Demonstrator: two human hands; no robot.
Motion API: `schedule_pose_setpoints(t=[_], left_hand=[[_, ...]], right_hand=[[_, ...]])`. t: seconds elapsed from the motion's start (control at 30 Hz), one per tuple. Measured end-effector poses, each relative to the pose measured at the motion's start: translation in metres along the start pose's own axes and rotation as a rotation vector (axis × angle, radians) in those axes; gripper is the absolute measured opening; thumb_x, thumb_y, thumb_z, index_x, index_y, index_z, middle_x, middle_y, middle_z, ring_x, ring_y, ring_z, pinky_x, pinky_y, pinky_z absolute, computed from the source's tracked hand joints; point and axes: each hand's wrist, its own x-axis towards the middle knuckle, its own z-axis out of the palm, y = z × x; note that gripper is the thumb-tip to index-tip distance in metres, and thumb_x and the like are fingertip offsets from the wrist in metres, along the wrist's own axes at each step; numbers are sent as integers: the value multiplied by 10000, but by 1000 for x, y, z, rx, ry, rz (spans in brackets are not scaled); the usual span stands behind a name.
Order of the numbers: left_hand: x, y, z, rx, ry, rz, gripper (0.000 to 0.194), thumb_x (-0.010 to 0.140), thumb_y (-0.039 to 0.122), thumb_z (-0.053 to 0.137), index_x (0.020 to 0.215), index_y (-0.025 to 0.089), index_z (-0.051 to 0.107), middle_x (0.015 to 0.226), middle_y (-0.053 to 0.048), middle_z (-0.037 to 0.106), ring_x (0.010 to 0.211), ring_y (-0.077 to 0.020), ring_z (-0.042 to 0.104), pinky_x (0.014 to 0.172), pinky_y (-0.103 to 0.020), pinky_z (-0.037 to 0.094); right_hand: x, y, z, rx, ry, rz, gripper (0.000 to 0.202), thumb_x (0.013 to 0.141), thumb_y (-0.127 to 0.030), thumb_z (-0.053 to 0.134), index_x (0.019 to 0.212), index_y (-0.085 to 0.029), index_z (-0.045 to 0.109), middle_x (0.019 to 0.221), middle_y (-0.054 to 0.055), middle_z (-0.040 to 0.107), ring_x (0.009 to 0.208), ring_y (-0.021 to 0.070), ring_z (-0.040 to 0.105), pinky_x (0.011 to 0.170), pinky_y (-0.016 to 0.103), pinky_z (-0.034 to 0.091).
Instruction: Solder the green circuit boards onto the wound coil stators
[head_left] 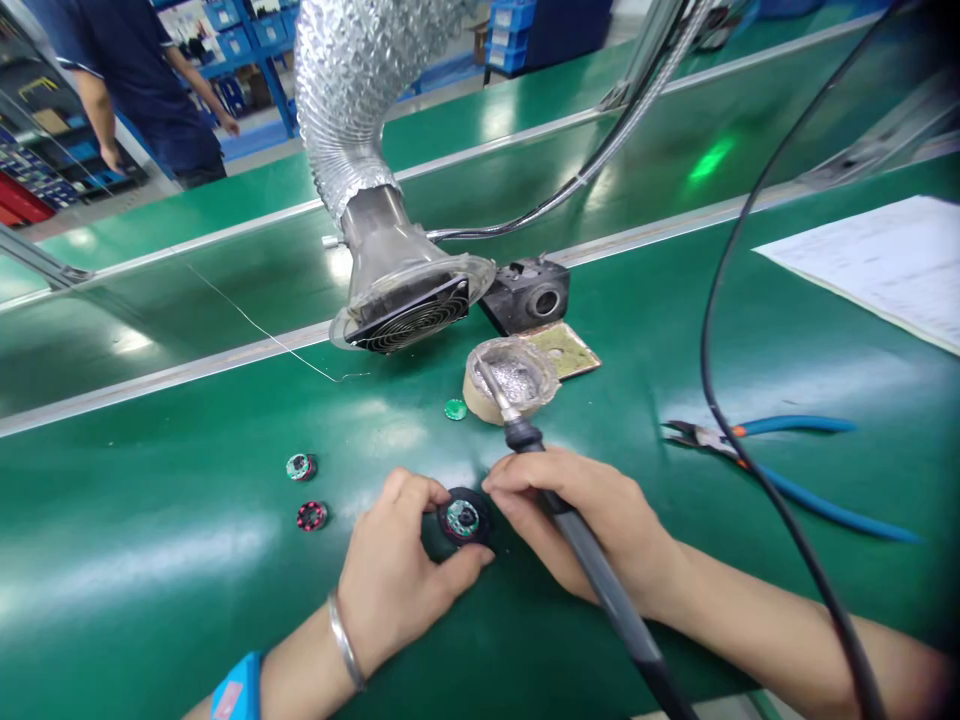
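My left hand (409, 555) grips a round black holder (484, 515) on the green bench, thumb and fingers curved about its rim. A small part with a green circuit board (463, 518) sits in the holder. In my right hand (592, 520) is a soldering iron (592, 565), held like a pen. Its metal tip reaches into a round, beige-walled cup (484, 400) with silvery, solder-like stuff inside. Beside the cup lies a small green disc (455, 409). Left of my left hand stand a small part with a green top (301, 466) and a red-and-black one (311, 515).
A fume extractor hood (412, 290) on a foil duct (345, 110) hangs behind the cup. Near it stands a black metal block (532, 295). Blue-handled cutters (795, 480) lie at right under a black cable (712, 330); papers (877, 265) lie beyond. A person (146, 80) stands far left.
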Motion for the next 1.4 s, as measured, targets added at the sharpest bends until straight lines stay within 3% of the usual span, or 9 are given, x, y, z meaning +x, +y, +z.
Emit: schedule_pose_setpoints(t=[0.1,0.2,0.27,0.4,0.53,0.77,0.9,1.23,1.4], left_hand=[[7,-5,-2,-30,-32,141,214,799,321,677,932,166,611,820,-20,514,629,-136,461,585,-272,382],[16,-14,-9,-136,-144,287,186,833,285,662,981,177,629,813,-18,522,673,-138,484,619,-260,411],[18,-20,-15,-189,-204,312,176,835,257,668,992,189,632,848,-21,541,705,-134,512,635,-247,438],[11,-25,-19,-280,-145,263,267,824,228,672,1073,188,584,996,-51,534,701,-109,558,597,-217,484],[0,-20,-14,-257,-77,254,64,858,232,608,877,190,652,865,-29,541,616,-89,498,552,-204,433],[2,-11,-5,-384,-83,-9,137,841,272,607,755,166,622,763,5,505,570,-79,424,517,-207,355],[3,-13,-6,-434,-109,-46,141,846,274,590,760,164,608,766,5,500,590,-85,425,531,-211,359],[2,-12,-9,-423,-107,-113,140,848,240,521,746,169,584,729,7,512,512,-67,455,457,-183,375],[2,-12,-7,-413,-87,-107,113,812,175,524,712,171,576,720,13,504,527,-68,448,462,-176,369]], right_hand=[[-2,-2,7,48,-57,-13,178,834,-79,541,979,-180,524,831,22,655,686,137,555,632,270,480],[-3,-2,13,56,-124,-33,196,816,-85,526,988,-179,518,821,19,638,672,141,502,626,273,459],[-2,-2,15,66,-139,-34,207,812,-74,509,990,-180,520,815,13,628,669,136,492,631,264,454],[-1,-1,16,88,-138,-31,206,826,-63,476,986,-185,523,792,8,605,675,130,499,629,243,452],[0,1,15,105,-168,-32,189,839,-62,477,974,-183,530,761,4,586,656,132,497,615,246,438],[-2,6,14,153,-189,-139,292,848,-28,486,1094,-183,517,925,44,666,751,146,537,684,293,450],[-1,6,14,156,-213,-196,312,848,-29,483,1123,-175,509,844,40,657,740,155,542,663,298,446],[-3,5,14,135,-231,-179,329,836,-28,460,1130,-168,509,890,63,655,651,147,479,596,289,409],[0,1,7,180,-170,-184,332,874,-33,461,1181,-147,519,824,43,653,591,124,460,569,291,395]])
